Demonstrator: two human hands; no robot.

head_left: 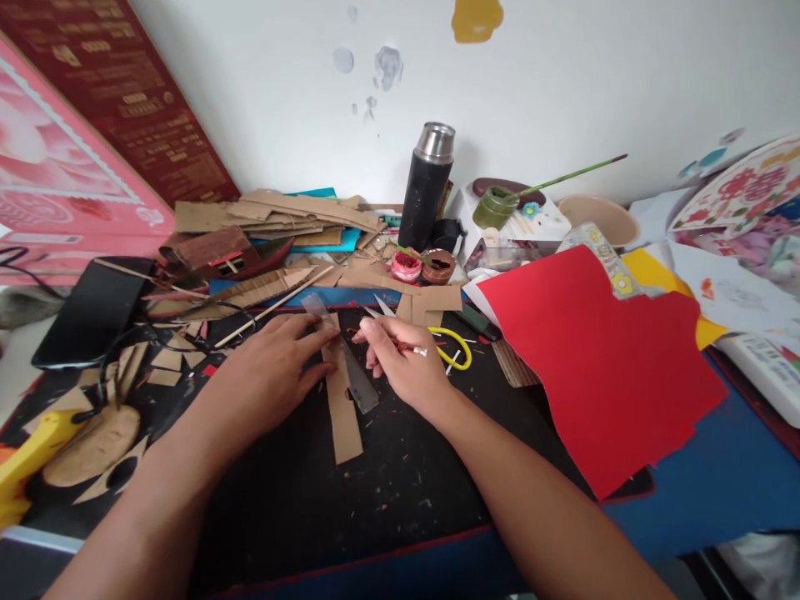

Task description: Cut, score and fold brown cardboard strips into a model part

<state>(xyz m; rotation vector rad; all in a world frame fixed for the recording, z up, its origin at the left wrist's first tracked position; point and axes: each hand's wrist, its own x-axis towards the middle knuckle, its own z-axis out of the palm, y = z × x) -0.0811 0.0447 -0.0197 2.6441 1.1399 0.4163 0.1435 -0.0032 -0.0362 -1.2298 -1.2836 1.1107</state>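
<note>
My left hand (278,358) rests its fingertips on a clear plastic ruler (359,379), holding it against a narrow brown cardboard strip (345,425). The ruler lies slantwise across the strip, and its upper part is partly covered by my fingers. In my right hand (403,367) is a slim red pen (406,346) with a whitish end, its tip pointing left toward the ruler. Behind that hand lie scissors with a yellow handle (466,354), their blades partly showing beyond my fingers.
A black thermos (428,187) stands at the back beside open paint jars (406,265). Red paper (600,358) covers the right side. Cardboard scraps (166,358), a black phone (93,312) and a yellow glue gun (41,454) lie left. A brown model boat (212,254) sits behind.
</note>
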